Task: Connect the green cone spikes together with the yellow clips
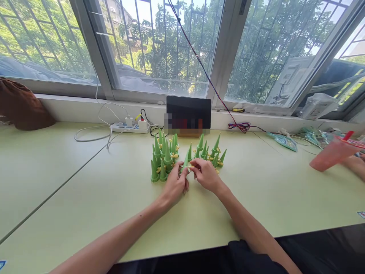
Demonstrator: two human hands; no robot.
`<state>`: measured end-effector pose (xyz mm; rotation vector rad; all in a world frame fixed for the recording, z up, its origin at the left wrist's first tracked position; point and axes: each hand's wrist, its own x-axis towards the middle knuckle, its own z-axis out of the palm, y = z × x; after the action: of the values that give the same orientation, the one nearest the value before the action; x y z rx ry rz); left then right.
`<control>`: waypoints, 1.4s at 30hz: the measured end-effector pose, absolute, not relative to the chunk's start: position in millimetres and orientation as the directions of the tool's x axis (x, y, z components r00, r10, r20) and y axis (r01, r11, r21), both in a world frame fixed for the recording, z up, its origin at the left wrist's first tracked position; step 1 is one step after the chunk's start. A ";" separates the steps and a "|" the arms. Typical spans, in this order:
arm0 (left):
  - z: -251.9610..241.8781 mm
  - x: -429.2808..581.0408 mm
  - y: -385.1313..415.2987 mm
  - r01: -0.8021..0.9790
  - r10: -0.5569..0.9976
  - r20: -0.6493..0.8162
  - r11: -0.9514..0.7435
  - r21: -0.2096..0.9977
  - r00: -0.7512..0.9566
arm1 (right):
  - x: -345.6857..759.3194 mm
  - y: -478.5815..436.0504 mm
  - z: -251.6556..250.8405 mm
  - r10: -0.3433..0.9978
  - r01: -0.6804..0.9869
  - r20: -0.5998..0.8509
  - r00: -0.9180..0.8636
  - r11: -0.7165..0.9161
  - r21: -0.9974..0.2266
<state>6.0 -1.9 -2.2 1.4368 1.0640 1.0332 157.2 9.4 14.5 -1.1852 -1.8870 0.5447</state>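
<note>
My left hand [177, 179] is closed round a green plant watering spike [185, 160], its tapered point upward. At the spike's side, my right hand [205, 173] pinches a small yellow valve [190, 166] between thumb and fingertips. Whether the valve is seated in the spike cannot be made out. A group of green spikes [166, 152] stands upright just beyond my left hand, several with yellow valves at their sides. Behind my right hand is another group of spikes [215, 146], some leaning, also with yellow valves; my hand partly hides it.
A dark tablet [188, 114] leans by the window sill behind the spikes. A power strip [134, 127] with cables lies at back left, near a brown bag [24, 104]. A cable bundle [239, 126] lies at back right. Another person's hand [359, 156] is by a pink drink cup [332, 154].
</note>
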 end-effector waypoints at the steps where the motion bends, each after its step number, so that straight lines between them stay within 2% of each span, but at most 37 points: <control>1: -2.0 5.8 -2.0 0.081 0.967 0.054 -0.077 0.994 0.249 | 157.1 9.3 14.6 0.884 0.526 0.412 -0.221 0.464 -0.713; 8: 1.0 4.6 -2.1 0.072 0.970 0.037 -0.056 0.996 0.240 | 159.1 9.6 15.2 0.886 0.539 0.391 -0.248 0.462 -0.704; 21: -0.9 2.7 -2.2 0.091 0.951 0.152 -0.182 0.979 0.269 | 158.3 7.6 17.6 0.892 0.666 0.367 -0.263 0.443 -0.601; 31: 0.8 2.6 -3.2 0.127 0.949 0.143 -0.185 0.975 0.282 | 157.2 9.8 15.6 0.913 0.673 0.348 -0.211 0.394 -0.626; 36: 0.5 4.6 -3.2 0.150 0.958 0.110 -0.153 0.977 0.264 | 157.3 10.5 15.3 0.905 0.644 0.393 -0.161 0.398 -0.653; 42: -2.3 4.7 -0.5 0.115 0.970 0.081 -0.109 0.987 0.228 | 157.4 5.9 20.1 0.893 0.542 0.417 -0.170 0.439 -0.717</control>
<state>4.7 -0.5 -2.3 1.4705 1.0833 1.0459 157.4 5.9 20.1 -1.2202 -1.8435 0.5217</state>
